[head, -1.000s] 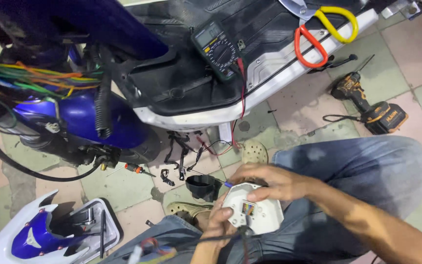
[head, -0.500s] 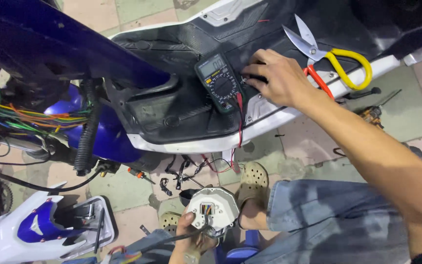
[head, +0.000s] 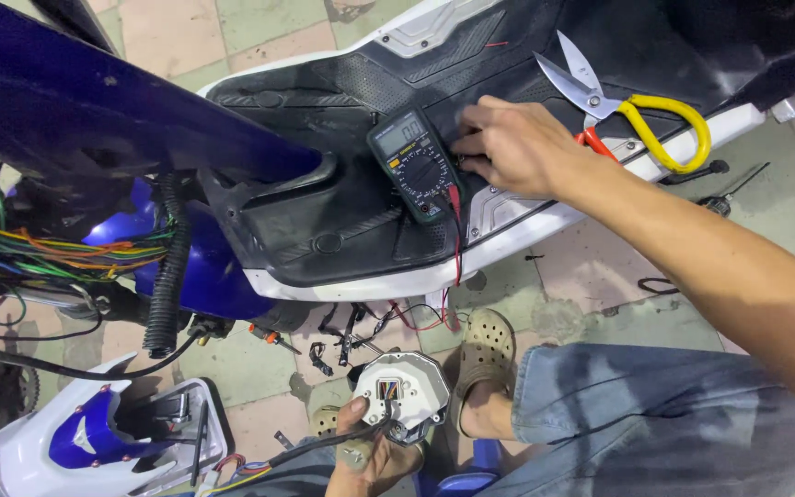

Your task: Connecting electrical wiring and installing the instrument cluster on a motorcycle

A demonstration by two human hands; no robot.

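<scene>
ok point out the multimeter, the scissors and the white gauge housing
multimeter (head: 418, 166), head view, on its round dial
scissors (head: 664, 129), head view, on the yellow handle loop
white gauge housing (head: 407, 391), head view, on its back face

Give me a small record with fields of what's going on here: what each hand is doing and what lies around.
Setting: tiled floor, blue scooter with black footboard opened up
Right hand: reaching to the dark green handheld multimeter lying on the footboard; contact unclear
Left hand: gripping a white round instrument housing and its black cable
Nearby tool: steel shears with yellow and red handles
Wiring: multicoloured wire bundle at left
Loose part: blue and white fairing panel
</scene>
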